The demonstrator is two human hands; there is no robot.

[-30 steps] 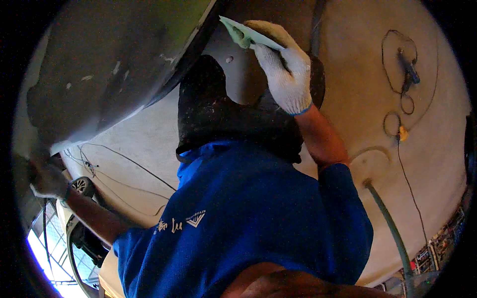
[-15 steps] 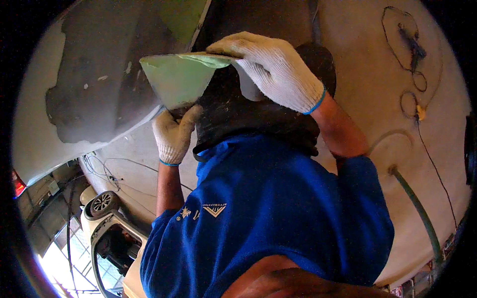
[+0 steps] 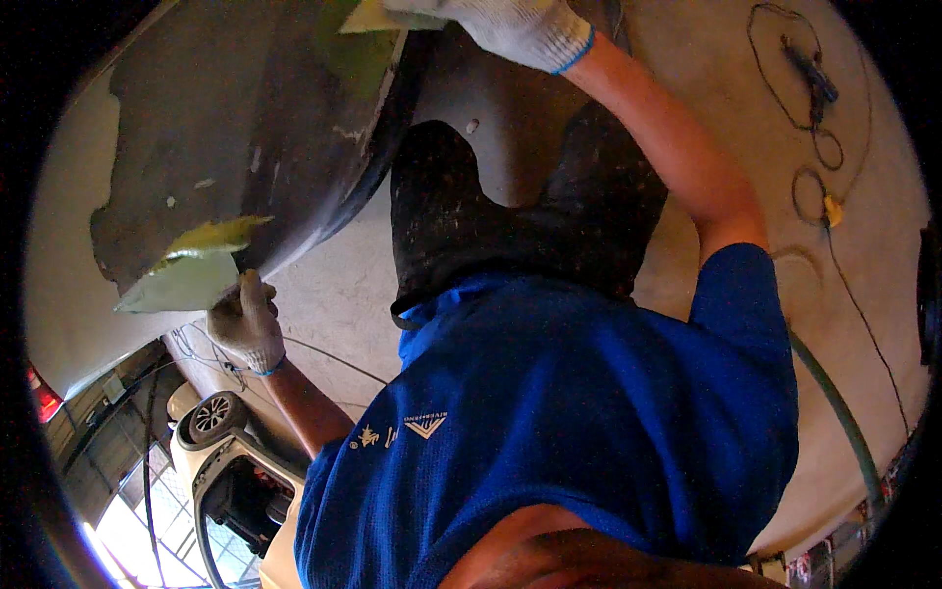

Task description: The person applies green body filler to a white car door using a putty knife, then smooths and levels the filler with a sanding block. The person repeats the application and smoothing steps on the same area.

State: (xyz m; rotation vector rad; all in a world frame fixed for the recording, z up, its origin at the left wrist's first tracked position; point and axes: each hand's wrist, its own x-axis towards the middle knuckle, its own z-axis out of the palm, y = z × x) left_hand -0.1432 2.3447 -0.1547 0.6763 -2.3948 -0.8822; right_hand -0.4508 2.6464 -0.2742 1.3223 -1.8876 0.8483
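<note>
My left hand [image 3: 247,329], in a white knit glove, grips the near right corner of a thin pale-green putty board [image 3: 182,285]. Yellow-green putty [image 3: 221,238] lies along the board's far edge. My right hand [image 3: 520,27], gloved the same way, is at the top of the picture, closed on a pale flat putty spreader [image 3: 375,17]. The spreader is beside a green-coated patch [image 3: 348,54] on a car body panel [image 3: 235,128] with a large dark-grey area; whether it touches cannot be made out. The right fingertips are partly cut off by the picture's edge.
The panel's curved edge runs close by my legs [image 3: 530,216]. On the concrete floor at right lie a looped black cable [image 3: 814,83] and a green hose [image 3: 834,407]. A beige car body [image 3: 201,452] with a wheel stands at lower left; thin wires [image 3: 231,368] trail near it.
My right hand has moved up and away from the board to the panel's green patch. My left hand has carried the board left and slightly down, over the dark-grey area's near edge.
</note>
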